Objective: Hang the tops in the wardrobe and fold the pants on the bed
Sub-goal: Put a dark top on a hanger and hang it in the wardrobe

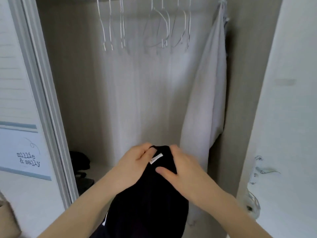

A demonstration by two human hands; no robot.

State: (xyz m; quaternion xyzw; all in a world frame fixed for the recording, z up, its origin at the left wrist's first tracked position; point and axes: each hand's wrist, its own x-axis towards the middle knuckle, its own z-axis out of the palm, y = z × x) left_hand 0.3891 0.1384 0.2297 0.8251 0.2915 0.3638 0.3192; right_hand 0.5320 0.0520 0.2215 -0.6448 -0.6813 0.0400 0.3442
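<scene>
1. From my head view the rail at the top of the wardrobe (82, 100) is cut off by the frame; I see only the lower parts of the empty white hangers (163, 31), blurred, so I count roughly 6 but cannot be sure.
2. The dark top (149, 194) runs out of the bottom edge, so its full shape is hidden. A small white label (156, 158) shows near its upper end.
3. A dark heap (79, 162) on the wardrobe floor at lower left is too dim to identify.
4. A pale cloth (205, 100) hangs down the right side of the wardrobe, from the top almost to the floor. Between it and the left wall the middle of the wardrobe is open, below the hangers.
5. The open door (283, 117) stands at right, with its handle (253, 186) near my right forearm. At left is a panel with a sign (27, 158) reading "millie & sally".
6. My left hand (135, 165) pinches the top's upper edge just left of the label, fingers curled on the fabric.
7. My right hand (181, 169) grips the same bunched end from the right, thumb pressed on the cloth below the label. The top sits between the 2 grips, low and central, well below the hangers.
</scene>
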